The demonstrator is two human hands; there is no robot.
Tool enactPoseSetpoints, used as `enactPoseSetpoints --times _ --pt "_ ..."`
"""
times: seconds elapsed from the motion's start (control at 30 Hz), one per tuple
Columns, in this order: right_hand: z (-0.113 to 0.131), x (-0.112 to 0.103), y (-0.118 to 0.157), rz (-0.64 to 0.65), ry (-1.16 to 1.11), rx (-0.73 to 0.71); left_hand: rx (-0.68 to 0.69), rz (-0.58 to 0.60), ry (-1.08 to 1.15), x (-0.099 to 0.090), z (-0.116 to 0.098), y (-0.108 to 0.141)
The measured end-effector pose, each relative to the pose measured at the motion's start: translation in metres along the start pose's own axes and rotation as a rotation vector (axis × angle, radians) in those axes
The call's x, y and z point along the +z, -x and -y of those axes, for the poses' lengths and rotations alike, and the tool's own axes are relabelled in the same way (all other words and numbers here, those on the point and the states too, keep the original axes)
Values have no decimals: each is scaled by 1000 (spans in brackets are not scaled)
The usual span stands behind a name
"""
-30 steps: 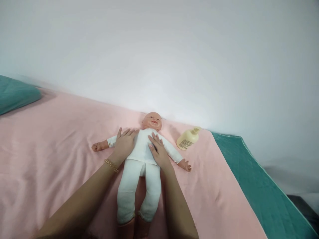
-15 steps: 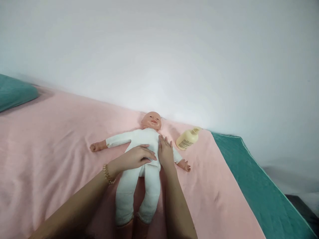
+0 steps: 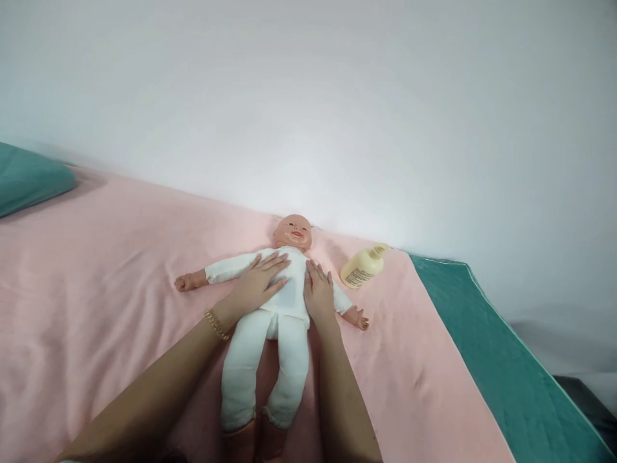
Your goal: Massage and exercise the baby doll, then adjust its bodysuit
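Note:
A baby doll point(image 3: 293, 233) with a cloth body in white lies on its back, arms spread and legs towards me. My left hand point(image 3: 259, 280) rests flat on the left side of its chest, fingers stretched out and slightly spread. On the opposite side of the torso lies my right hand point(image 3: 319, 292), its fingers extended along the doll's side and upper arm. Neither hand grips anything. A bracelet point(image 3: 216, 325) circles my left wrist. To the right of the doll's shoulder, a pale yellow pump bottle point(image 3: 362, 267) with printed text leans over on the cloth.
A wrinkled pink blanket point(image 3: 120, 270) spreads under the doll. Green fabric point(image 3: 496, 347) borders it on the right, and a green cushion-like thing point(image 3: 33, 180) lies at the far left. Behind the doll's head rises a white wall point(image 3: 308, 109).
My left hand has moved up and left from the doll's belly to its chest, its fingers now flatter and pointing upward. My right hand stays nearly where it was.

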State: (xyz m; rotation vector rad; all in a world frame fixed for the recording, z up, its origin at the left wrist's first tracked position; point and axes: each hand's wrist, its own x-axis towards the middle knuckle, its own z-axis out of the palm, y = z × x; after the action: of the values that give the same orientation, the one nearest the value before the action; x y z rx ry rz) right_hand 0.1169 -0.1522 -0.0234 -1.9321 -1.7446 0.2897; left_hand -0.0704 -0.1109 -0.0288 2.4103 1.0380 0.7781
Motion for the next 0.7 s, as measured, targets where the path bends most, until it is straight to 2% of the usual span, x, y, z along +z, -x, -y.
enactPoseSetpoints --times 0.2,0.33,0.43,0.53,0.6,0.7 --pt "5 -3 0 12 4 15 -189 -166 -178 4 8 0" --pt "2 -1 0 4 -22 15 -254 -226 -290 2 13 3" --pt "-1 -1 0 -60 -151 -15 -289 -215 -335 -2 16 4" --pt "3 -5 4 -140 -416 -163 -310 -179 -356 -4 17 3" --pt "12 -9 9 -67 -580 -303 -319 -165 -363 -5 16 2" --pt "25 -13 18 219 -669 -482 -321 -152 -383 -4 17 2"
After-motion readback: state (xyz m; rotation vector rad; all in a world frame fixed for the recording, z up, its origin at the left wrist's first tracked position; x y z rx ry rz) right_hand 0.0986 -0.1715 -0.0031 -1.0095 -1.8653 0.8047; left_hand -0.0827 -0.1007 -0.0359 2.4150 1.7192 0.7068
